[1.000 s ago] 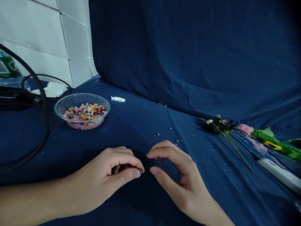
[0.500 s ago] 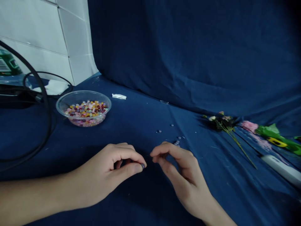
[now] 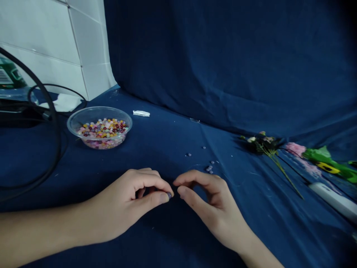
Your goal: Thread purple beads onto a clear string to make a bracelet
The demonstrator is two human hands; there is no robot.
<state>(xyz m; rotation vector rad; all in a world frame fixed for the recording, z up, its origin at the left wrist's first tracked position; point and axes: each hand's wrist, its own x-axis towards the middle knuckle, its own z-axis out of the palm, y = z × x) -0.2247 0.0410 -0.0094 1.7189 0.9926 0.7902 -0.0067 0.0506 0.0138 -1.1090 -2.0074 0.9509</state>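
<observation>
My left hand (image 3: 139,204) pinches a small dark purple bead (image 3: 169,195) between thumb and forefinger. Just to the right of it is my right hand (image 3: 212,208), its forefinger tip close to the bead and its thumb a little apart from the forefinger. I see nothing between those two fingertips; a thin thread there would be too fine to make out. Several loose purple beads (image 3: 209,169) lie on the blue cloth (image 3: 173,238) beyond my right hand. A clear plastic bowl (image 3: 73,121) of mixed coloured beads (image 3: 104,130) stands behind my left hand.
Black cables (image 3: 57,123) loop at the left, near a bottle with a green label (image 3: 8,76) and a white tissue (image 3: 65,102). A white strip (image 3: 141,113) lies beside the bowl. Artificial flowers (image 3: 263,143), pink yarn (image 3: 297,149) and a white power strip (image 3: 333,201) are at the right.
My right hand has shifted slightly left, towards the bead, and its thumb and forefinger have parted. My left hand keeps its pinch on the bead, almost still.
</observation>
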